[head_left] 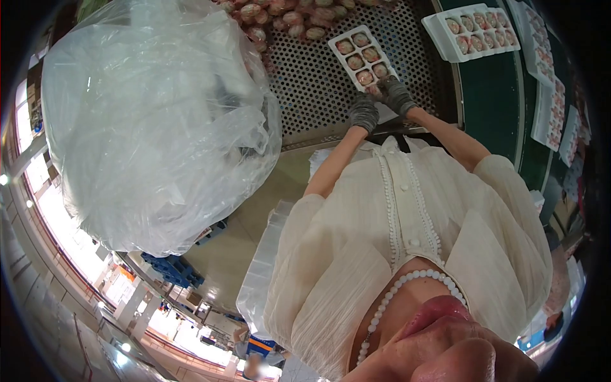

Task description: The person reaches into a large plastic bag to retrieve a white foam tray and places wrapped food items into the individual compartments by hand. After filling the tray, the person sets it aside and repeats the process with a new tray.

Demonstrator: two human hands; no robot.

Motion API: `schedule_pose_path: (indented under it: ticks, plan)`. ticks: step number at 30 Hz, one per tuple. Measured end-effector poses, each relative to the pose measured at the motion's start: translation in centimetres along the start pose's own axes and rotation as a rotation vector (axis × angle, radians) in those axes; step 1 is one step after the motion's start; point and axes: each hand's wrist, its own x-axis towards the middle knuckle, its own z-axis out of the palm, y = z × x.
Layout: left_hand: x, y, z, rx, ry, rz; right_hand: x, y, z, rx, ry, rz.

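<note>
A white compartment tray [352, 65] lies on the perforated metal worktop in front of me, with round items in pinkish patterned wrapping sitting in its cells. Both hands wear grey knit gloves and meet at the tray's near end. My right hand [397, 97] is curled over the near right corner, its fingers closed round a wrapped round item [373, 91] that is partly covered. Beside it, my left hand [365, 113] is closed at the near edge, and its fingers hide whatever they grip. A pale flat piece [386, 114] shows under my wrists.
Wrapped round items [296, 19] are heaped at the worktop's [305, 95] far side. A big clear plastic bag [159, 127] bulges at the left. Right of the worktop's raised edge runs a green belt [487, 95] bearing a filled white tray [471, 33]; more filled trays [547, 108] stand beyond.
</note>
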Motion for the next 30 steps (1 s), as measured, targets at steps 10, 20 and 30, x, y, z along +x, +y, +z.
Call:
schedule_pose_path:
  ticks: [10, 20, 30]
  plan:
    - [-0.1, 0.1, 1.6, -0.205, 0.006, -0.118, 1.5, -2.5, -0.3, -0.375, -0.239, 0.061]
    - [2.3, -1.3, 2.3, -0.050, -0.111, -0.001, 0.6, 1.2, 4.1, -0.326, -0.071, -0.064]
    - [5.0, -6.9, -0.2, -0.356, -0.186, 0.203, 2.1, 1.1, 4.8, -0.343, -0.369, 0.060]
